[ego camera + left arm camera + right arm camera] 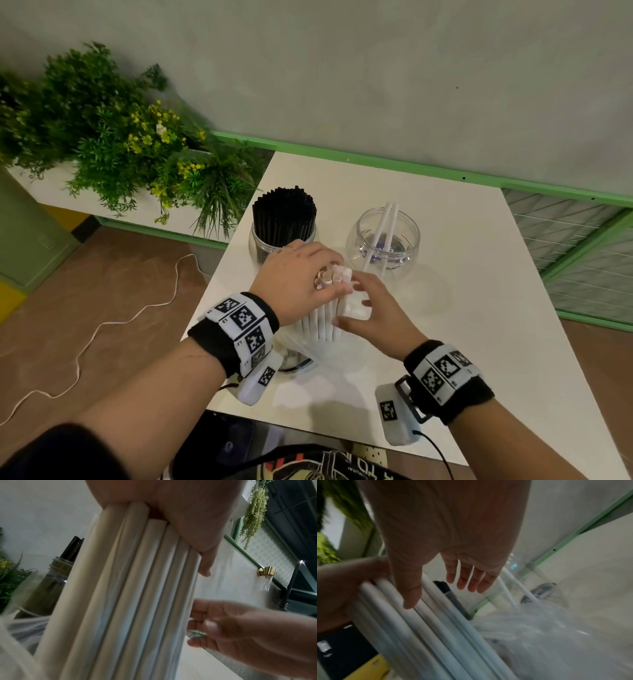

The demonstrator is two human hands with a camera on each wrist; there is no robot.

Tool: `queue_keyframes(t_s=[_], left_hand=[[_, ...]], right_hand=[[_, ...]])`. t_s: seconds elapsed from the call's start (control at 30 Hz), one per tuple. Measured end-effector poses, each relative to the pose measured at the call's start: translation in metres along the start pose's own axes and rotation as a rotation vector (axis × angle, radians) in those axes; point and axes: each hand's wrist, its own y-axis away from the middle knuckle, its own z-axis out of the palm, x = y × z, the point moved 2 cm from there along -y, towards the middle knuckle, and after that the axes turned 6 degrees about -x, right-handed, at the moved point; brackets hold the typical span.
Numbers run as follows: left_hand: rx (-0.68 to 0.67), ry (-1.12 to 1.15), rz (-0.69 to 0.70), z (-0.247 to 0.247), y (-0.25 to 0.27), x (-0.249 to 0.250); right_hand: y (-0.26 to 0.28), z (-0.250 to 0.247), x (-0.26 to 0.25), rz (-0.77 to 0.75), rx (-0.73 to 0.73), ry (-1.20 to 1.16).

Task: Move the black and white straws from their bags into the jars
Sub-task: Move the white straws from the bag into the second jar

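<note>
My left hand (308, 274) grips a bundle of white straws (325, 318) near their tops and holds them upright over the table's front; the same bundle (137, 588) fills the left wrist view. The straws' lower ends stand in a clear plastic bag (301, 349). Beside the bundle, my right hand (363, 305) is open with straight fingers (467, 580), and its thumb lies against the straws (419, 628). Behind stands a jar (260, 245) packed with black straws (284, 219). A second clear jar (407, 246) holds two white straws (385, 226).
The white table (462, 308) stands against a grey wall with a green rail (376, 162). Green plants with yellow flowers (137, 144) fill a planter to the left. A white cord (102, 325) trails on the brown floor. Crumpled clear plastic (530, 628) lies by the right hand.
</note>
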Motion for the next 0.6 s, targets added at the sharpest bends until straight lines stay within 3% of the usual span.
queue_keyframes(t_s=[0.1,0.2,0.33,0.6], left_hand=[[-0.049,-0.031,0.04,-0.005,0.007,-0.007],[-0.092,-0.148,0.041,-0.005,0.016,-0.017],[-0.025,-0.094,0.004,-0.004,0.016,-0.026],[0.028,-0.051,-0.026,-0.002,0.006,-0.024]], right_hand=[[-0.018,0.0,-0.019,-0.075,-0.032,-0.033],[-0.03,0.0,-0.022,-0.04,-0.049,-0.026],[-0.036,0.006,-0.026,-0.052,-0.07,-0.044],[-0.038,0.01,-0.028,-0.017,0.082,-0.226]])
